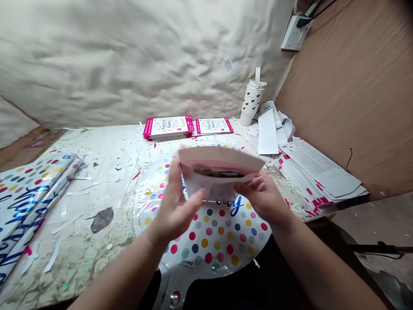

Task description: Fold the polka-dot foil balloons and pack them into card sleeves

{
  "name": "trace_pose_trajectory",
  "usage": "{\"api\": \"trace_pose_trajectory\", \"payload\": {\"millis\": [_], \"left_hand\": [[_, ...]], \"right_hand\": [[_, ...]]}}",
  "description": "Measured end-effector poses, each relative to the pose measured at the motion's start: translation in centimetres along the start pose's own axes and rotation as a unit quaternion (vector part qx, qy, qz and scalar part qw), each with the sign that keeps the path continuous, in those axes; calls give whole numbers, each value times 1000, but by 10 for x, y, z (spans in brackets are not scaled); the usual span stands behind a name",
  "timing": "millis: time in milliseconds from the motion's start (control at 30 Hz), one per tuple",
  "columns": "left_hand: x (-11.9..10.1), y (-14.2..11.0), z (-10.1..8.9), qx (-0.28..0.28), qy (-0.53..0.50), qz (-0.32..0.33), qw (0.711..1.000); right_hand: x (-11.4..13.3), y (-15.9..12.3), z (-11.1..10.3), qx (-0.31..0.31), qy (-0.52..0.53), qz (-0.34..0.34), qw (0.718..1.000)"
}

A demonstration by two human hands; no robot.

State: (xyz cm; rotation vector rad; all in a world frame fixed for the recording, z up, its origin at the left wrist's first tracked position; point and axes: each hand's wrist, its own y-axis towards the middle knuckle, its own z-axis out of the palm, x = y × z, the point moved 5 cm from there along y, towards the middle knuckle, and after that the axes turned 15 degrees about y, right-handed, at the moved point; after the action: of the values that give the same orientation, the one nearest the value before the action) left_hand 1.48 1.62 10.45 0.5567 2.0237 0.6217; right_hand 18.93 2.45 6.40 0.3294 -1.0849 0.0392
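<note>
In the centre of the frame, our 2 hands, left (pixel 180 211) and right (pixel 266 196), grip the open envelope (pixel 213 189); best keep its mouth evenly spread.

Workshop-like packing spot: scrap-littered worktable (pixel 106 181), stacked printed packets (pixel 169 127), paper-covered wall (pixel 129 56).

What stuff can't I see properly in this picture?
All in the head view:
- What's inside the open envelope: dark and blurred.
- Some lettering on the spotted foil balloon: hidden behind the envelope.
- The rest of the folded foil balloons: cut off by the left edge.
- Words on the printed sheets: too small.
- Where the black cable goes: cut off by the top edge.
</note>
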Motion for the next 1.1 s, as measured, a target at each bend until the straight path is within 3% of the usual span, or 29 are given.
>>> {"api": "trace_pose_trajectory", "payload": {"millis": [67, 200, 300, 367, 433, 500, 567, 633, 700, 933, 1033, 1100], "left_hand": [[10, -10, 10, 58, -52, -64, 995], [15, -15, 2, 44, -102, -162, 981], [22, -18, 0, 126, -177, -257, 942], [31, -25, 4, 177, -218, -319, 905], [44, -39, 11, 204, -238, -387, 867], [56, -57, 21, 219, -244, -451, 830], [62, -75, 30, 224, -252, -492, 802], [62, -86, 37, 223, -264, -503, 792], [59, -92, 39, 216, -264, -501, 795], [52, -93, 39, 218, -231, -477, 819], [51, -92, 40, 226, -241, -482, 812], [51, -92, 39, 223, -250, -491, 804]], "right_hand": [[-3, -1, 5, 0, -6, -7, 1000], [4, 0, 7, -7, -29, -13, 999], [18, 14, -3, -18, -72, -25, 997], [15, 27, -11, 1, -141, 25, 990], [7, 36, -19, -14, -257, 51, 965], [0, 36, -18, -26, -390, -5, 920], [-12, 25, 1, 45, -477, -79, 874], [-28, 7, 23, 147, -501, -112, 845], [-38, -7, 36, 186, -503, -121, 835], [-38, -11, 43, 177, -549, -127, 806], [-37, -7, 36, 167, -514, -91, 837], [-37, -9, 35, 185, -502, -76, 841]]}}
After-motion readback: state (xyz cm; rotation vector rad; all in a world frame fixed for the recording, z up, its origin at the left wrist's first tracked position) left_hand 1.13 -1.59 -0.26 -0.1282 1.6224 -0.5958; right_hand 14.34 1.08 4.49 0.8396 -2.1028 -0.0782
